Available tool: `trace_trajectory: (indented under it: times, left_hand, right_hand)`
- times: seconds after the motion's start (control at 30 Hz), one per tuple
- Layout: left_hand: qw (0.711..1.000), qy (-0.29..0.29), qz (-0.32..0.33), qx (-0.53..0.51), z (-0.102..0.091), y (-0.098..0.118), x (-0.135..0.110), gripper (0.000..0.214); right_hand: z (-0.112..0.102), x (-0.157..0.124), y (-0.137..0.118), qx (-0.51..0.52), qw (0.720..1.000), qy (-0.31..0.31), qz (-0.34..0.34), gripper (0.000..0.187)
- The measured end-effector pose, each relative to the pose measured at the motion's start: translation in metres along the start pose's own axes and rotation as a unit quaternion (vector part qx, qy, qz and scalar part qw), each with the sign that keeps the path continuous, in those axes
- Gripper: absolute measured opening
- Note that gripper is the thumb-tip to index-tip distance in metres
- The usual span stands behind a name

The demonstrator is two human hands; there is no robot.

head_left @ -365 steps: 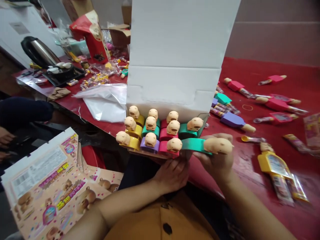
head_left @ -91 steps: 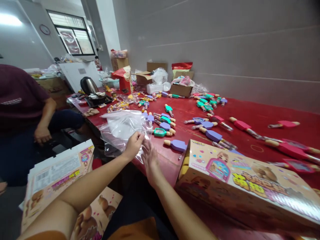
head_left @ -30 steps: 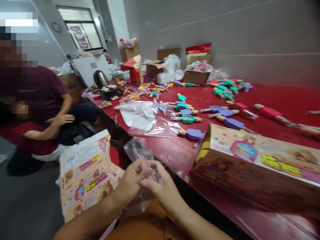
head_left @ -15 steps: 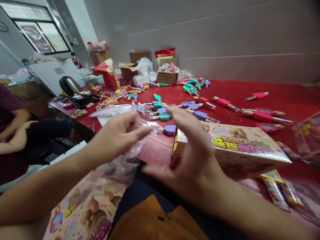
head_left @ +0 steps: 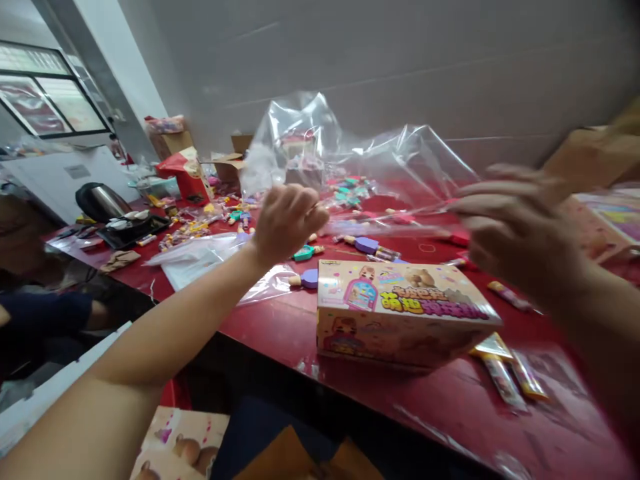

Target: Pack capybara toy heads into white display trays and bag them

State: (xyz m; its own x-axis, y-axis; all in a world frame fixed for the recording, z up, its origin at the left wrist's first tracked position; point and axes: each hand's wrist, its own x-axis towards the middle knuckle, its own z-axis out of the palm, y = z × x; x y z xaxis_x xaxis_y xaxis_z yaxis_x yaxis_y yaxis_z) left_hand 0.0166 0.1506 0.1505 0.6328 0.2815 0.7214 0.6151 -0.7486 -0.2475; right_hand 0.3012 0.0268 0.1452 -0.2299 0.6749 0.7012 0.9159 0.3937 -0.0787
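Observation:
A clear plastic bag point(head_left: 400, 163) is stretched out in the air between my two hands, over the table. My left hand point(head_left: 289, 220) is closed on its left end, with the knuckles facing away from me. At the opposite end my right hand point(head_left: 520, 220), a little blurred, pinches the plastic between thumb and fingers. Beneath them a printed cardboard box point(head_left: 400, 320) rests near the front edge of the red table point(head_left: 280, 333), pictured with brown cartoon animals and lettering. Neither hand touches the box.
Purple paddle-shaped toys point(head_left: 367, 245) and green ones point(head_left: 303, 253) lie scattered behind the box. Wrapped sticks point(head_left: 505, 383) sit at its right. A kettle point(head_left: 103, 201) and tray point(head_left: 133, 230) stand far left, near another person point(head_left: 30, 253). Another printed box point(head_left: 187, 440) is low by my lap.
Both hands have risen and moved apart, and the clear bag is now spread between them. The box has been left standing squarely on the table, away from my right hand.

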Motion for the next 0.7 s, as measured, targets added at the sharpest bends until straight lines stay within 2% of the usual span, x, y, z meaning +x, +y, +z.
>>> trace_trajectory:
  times: [0.1, 0.17, 0.27, 0.4, 0.5, 0.63, 0.7]
  left_hand:
    - [0.990, -0.130, 0.024, -0.043, 0.054, 0.016, -0.012, 0.023]
    - [0.986, -0.153, 0.022, -0.066, 0.079, 0.021, -0.016, 0.020]
    - [0.983, -0.158, 0.009, -0.090, 0.095, 0.020, -0.021, 0.020]
    - [0.974, -0.180, 0.009, -0.140, 0.086, 0.015, -0.026, 0.018]
    - [0.963, -0.195, 0.022, -0.185, 0.071, 0.012, -0.027, 0.017]
    - [0.952, -0.191, 0.038, -0.238, 0.049, 0.010, -0.035, 0.019]
    - [0.945, -0.163, 0.077, -0.274, 0.038, 0.012, -0.045, 0.021]
  right_hand:
    - [0.025, -0.031, 0.042, -0.012, 0.997, -0.044, -0.069, 0.023]
    - [0.041, -0.048, 0.060, -0.008, 0.996, -0.058, -0.067, 0.022]
    - [0.051, -0.067, 0.066, 0.011, 0.998, -0.046, -0.036, 0.023]
    - [0.040, -0.079, 0.051, 0.048, 0.999, 0.007, -0.019, 0.012]
    - [0.025, -0.083, 0.039, 0.064, 0.996, 0.045, -0.039, 0.006]
    - [0.013, -0.090, 0.025, 0.034, 0.996, 0.026, -0.078, 0.008]
    - [0.009, -0.098, 0.016, 0.004, 0.994, 0.018, -0.107, 0.013]
